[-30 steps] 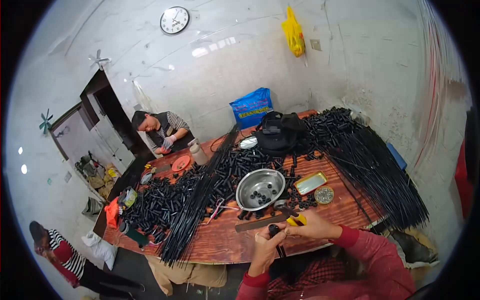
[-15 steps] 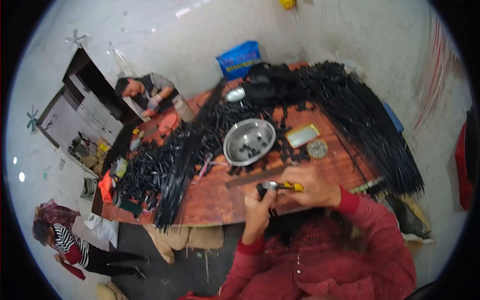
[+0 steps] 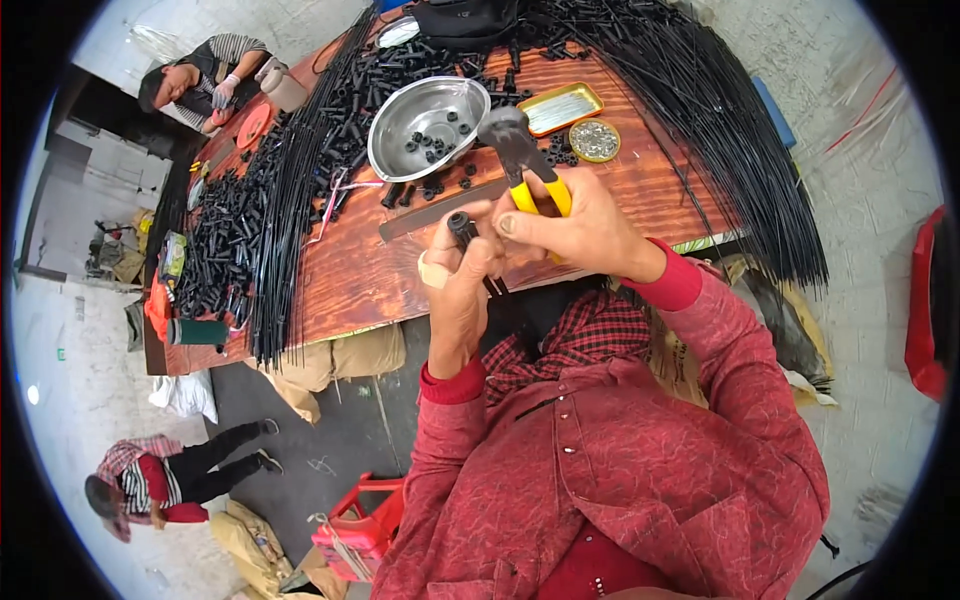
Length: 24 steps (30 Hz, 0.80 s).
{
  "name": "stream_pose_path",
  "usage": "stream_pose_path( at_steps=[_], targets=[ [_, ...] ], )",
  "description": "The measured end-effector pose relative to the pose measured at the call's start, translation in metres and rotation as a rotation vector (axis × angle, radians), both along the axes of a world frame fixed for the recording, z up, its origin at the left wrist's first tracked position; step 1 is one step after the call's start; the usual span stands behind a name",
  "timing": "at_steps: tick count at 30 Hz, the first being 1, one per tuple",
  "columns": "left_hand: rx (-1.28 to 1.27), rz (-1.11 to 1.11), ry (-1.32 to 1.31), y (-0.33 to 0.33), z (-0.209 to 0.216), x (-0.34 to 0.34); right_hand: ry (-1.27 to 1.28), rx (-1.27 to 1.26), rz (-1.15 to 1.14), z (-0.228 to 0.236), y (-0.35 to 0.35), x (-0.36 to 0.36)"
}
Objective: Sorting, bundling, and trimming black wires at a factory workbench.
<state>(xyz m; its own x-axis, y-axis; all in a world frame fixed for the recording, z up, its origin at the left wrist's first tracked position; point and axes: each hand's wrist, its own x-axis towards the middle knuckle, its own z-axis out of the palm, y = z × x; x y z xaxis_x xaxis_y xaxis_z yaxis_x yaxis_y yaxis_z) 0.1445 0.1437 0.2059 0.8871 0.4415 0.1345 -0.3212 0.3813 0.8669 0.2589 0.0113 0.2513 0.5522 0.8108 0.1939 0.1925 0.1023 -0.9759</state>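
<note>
Left grip (image 3: 457,275) pinches a black cylindrical fitting (image 3: 462,228) near the front edge of the wood-grained desk (image 3: 350,270); right grip (image 3: 593,225) clasps yellow-handled pliers (image 3: 514,143). Steel bowl (image 3: 408,118) contains black rings (image 3: 432,148); round tin (image 3: 594,159), metallic bits (image 3: 594,139).

No words, numbers or signs can be read on anything in view.

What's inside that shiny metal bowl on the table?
The metal bowl holds several small black pieces, some bunched together, a few apart. Anything directly beneath them is covered and can't be seen.
</note>
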Motion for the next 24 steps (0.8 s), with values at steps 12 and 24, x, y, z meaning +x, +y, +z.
stream_pose_path(
  at_steps=[12, 24],
  targets=[
    [-0.022, 0.02, -0.068, 0.003, -0.01, -0.001, 0.291, 0.054, 0.057, -0.003, 0.017, -0.004],
    [-0.03, 0.019, -0.052, 0.004, -0.012, -0.001, 0.299, 0.008, 0.048, -0.007, 0.02, -0.002]
  ],
)
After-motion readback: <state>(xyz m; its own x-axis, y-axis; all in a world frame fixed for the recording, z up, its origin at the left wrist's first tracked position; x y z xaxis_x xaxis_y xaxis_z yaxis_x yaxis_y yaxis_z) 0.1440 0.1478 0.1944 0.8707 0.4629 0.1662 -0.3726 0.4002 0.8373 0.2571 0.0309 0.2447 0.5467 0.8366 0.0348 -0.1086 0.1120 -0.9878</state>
